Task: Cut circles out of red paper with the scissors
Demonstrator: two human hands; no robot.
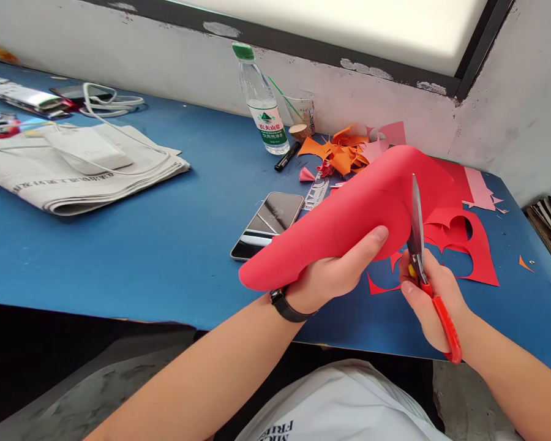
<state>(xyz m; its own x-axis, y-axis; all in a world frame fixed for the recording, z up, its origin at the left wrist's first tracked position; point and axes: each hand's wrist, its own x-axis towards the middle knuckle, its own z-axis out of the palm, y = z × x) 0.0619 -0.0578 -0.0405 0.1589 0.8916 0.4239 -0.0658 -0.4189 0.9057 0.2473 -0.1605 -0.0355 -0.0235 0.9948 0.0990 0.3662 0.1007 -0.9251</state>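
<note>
My left hand is closed around a large folded sheet of red paper, thumb on top, holding it above the blue table. A black watch sits on that wrist. My right hand grips red-handled scissors, whose blades point up against the right edge of the red sheet. Cut red paper pieces lie flat on the table just behind and to the right of both hands.
A phone lies face up left of the paper. Behind it are a metal ruler, a black marker, a water bottle, a plastic cup and orange and pink scraps. Folded newspaper with a white charger lies far left.
</note>
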